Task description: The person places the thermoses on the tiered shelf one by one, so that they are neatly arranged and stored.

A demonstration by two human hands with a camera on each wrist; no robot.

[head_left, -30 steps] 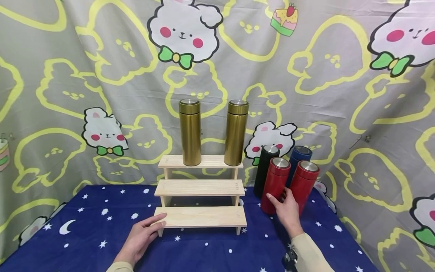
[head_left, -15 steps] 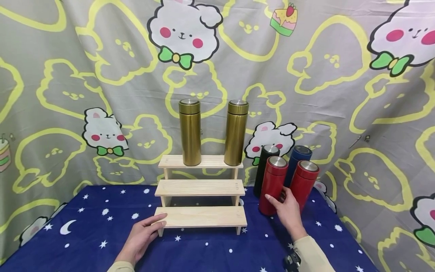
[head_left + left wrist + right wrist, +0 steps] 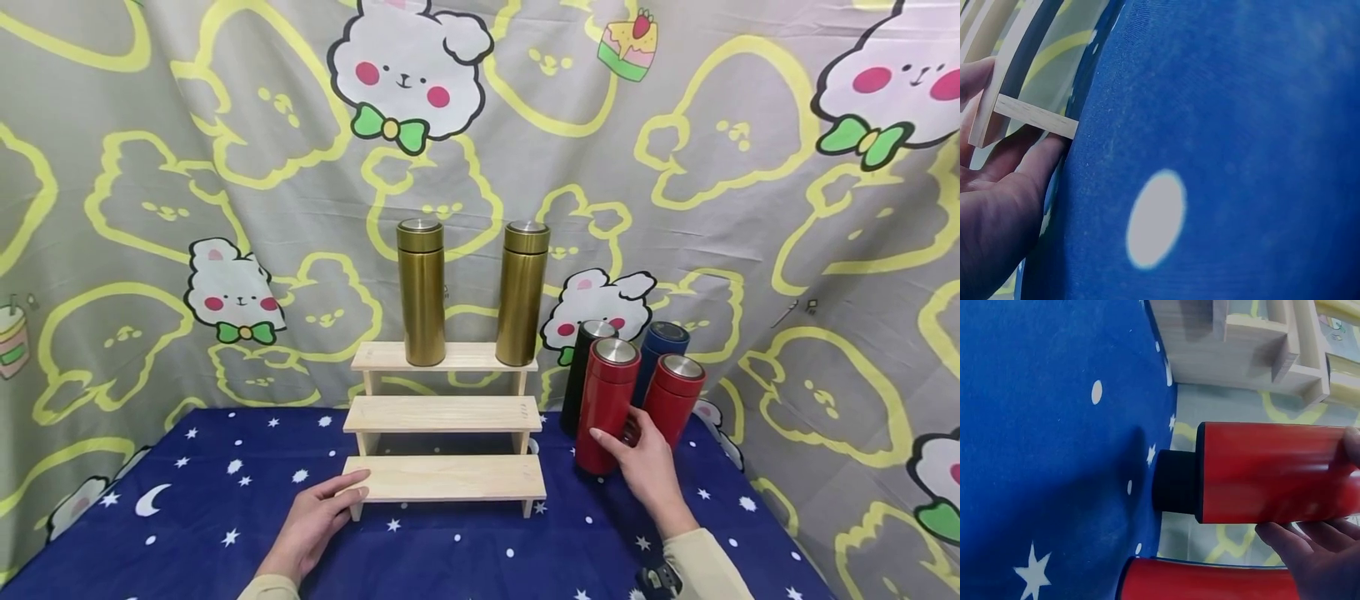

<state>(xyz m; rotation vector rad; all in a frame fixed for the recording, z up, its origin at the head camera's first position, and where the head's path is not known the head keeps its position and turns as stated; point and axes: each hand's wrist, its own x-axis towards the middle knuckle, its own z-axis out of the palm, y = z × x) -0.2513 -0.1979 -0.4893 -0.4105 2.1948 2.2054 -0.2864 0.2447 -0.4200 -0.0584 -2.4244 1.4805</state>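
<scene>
My right hand (image 3: 651, 468) grips a red thermos flask (image 3: 607, 400) with a silver lid, thumb on one side and fingers on the other. In the right wrist view that red flask (image 3: 1272, 475) has its base off the blue cloth. Behind it stand a black flask (image 3: 576, 392) and a blue flask (image 3: 664, 346); a second red flask (image 3: 675, 396) is just to its right. My left hand (image 3: 311, 521) pinches the left end of the bottom step of a three-step wooden rack (image 3: 450, 477), thumb on top, fingers below in the left wrist view.
Two gold flasks, a left one (image 3: 422, 300) and a right one (image 3: 521, 300), stand upright on the rack's top step. A blue star-patterned cloth (image 3: 450, 567) covers the table. A patterned grey curtain (image 3: 315, 208) hangs close behind.
The red flask in my right hand has come up off the cloth, slightly away from the other flasks. My left hand stays on the rack.
</scene>
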